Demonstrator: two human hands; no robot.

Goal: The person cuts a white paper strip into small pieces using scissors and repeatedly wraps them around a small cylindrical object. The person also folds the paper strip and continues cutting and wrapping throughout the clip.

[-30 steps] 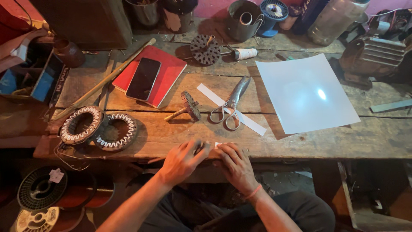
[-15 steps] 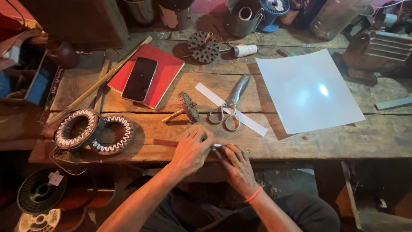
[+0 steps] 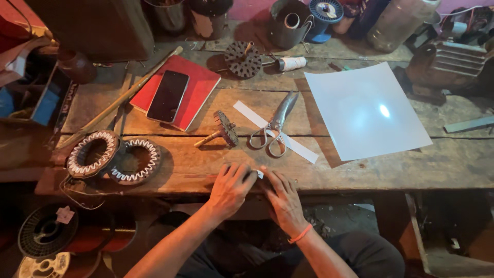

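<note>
My left hand (image 3: 230, 188) and my right hand (image 3: 282, 198) rest side by side on the front edge of the wooden bench (image 3: 360, 172). Their fingertips meet on a small white paper piece (image 3: 260, 174), pinching and pressing it against the wood. Most of the piece is hidden under the fingers. Just beyond the hands lie metal scissors (image 3: 274, 127) across a long white paper strip (image 3: 304, 151). A small toothed rotor on a shaft (image 3: 225, 127) lies left of the scissors.
A large white sheet (image 3: 365, 110) lies at the right. A phone (image 3: 169, 95) sits on a red notebook (image 3: 201, 81). Two wound stator coils (image 3: 116, 154) are at the left. A wooden stick (image 3: 118, 100), thread spool (image 3: 292, 63), cans and a motor housing (image 3: 453, 62) crowd the back.
Both hands stay at the bench's front edge on the white piece. My left hand's fingers have shifted slightly toward the right hand. The view has wobbled a little.
</note>
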